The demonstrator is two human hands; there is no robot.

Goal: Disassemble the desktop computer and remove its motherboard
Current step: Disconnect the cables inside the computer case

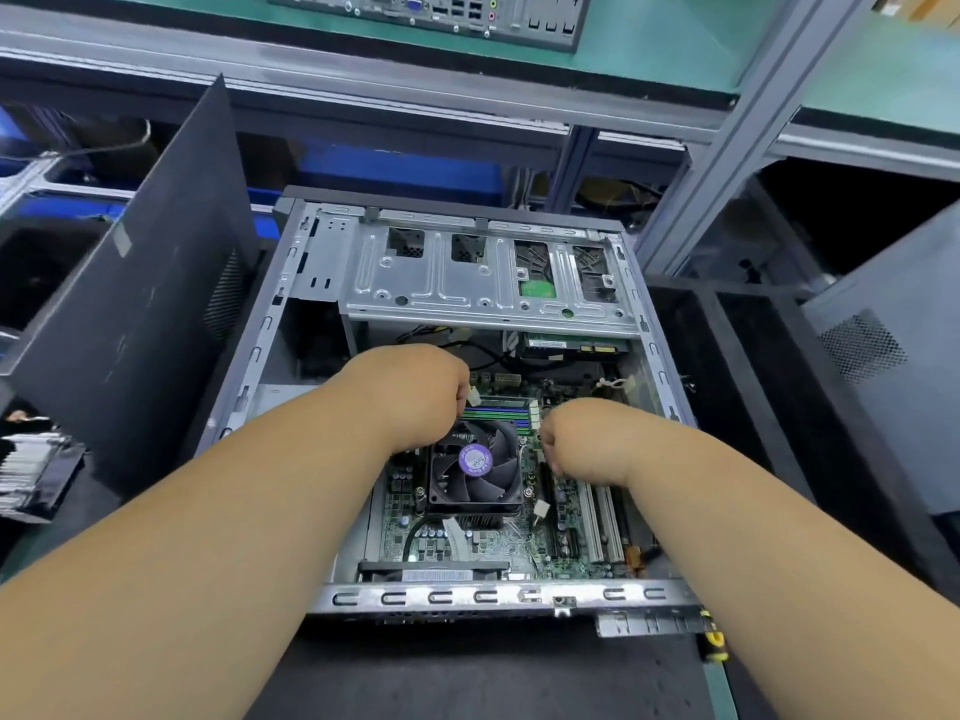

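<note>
Mid-bench, head view: open case [467,597] lies flat, board [566,543] still inside, fan [475,462] at its center. Left hand [415,392] curls over RAM [498,410] at the far edge of fan; right hand [582,439] curled just right of it. Fingertips hidden, can't tell what they clamp. Side panel [145,314] leans left of case.

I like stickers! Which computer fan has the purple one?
The CPU fan between the hands, on the motherboard. The fans seen through the drive cage's openings show no sticker.
</note>
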